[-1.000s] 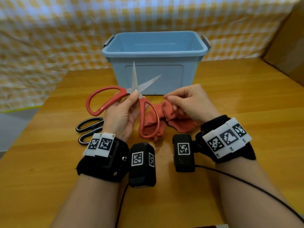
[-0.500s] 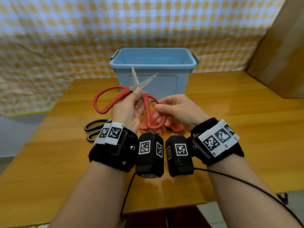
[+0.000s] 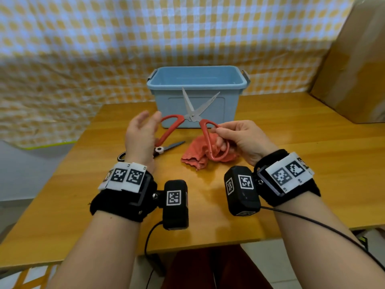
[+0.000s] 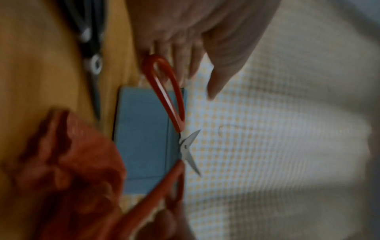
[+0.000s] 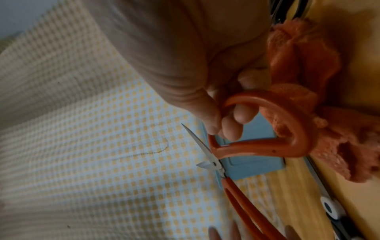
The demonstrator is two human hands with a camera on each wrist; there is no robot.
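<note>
- Location: the red scissors (image 3: 192, 118) are in the air above the table (image 3: 312, 163), just in front of the blue bin (image 3: 218, 86). The blades (image 3: 187, 101) point up and stand apart in a V. The handles point down toward me.
- Right hand: my right hand (image 3: 241, 140) holds the right loop (image 3: 208, 140). My fingers (image 5: 238, 116) pass through it, and my thumb pinches the outer bar near the pivot. I judge that this hand carries the whole tool.
- Left hand: my left hand (image 3: 141, 136) is spread and relaxed and holds nothing. It sits just beside the left loop (image 3: 170, 130). The wrist view is too blurred to tell whether my fingertips touch it.
- Stiffness: steel blades and hard coated handles. Nothing will flex or crush under a firm grip.
- Weight: I judge it light enough for one hand. The loops are large and the blades short, so expect the balance to sit near the handles.
- Pivot: the free loop hangs wide of the held one. Expect it to swing if I tilt the tool.
- Surface: the coating looks smooth. A thumb pinch alone may slip, so hook fingers through the loop.
- Grip points: use the inside of either loop. Keep clear of the blades, because both points are exposed.
- Nearby: a crumpled red cloth (image 3: 195, 157) lies on the table below my right hand. It is soft and could catch on the lower loop. Black scissors (image 3: 170, 146) lie flat under my left hand.
</note>
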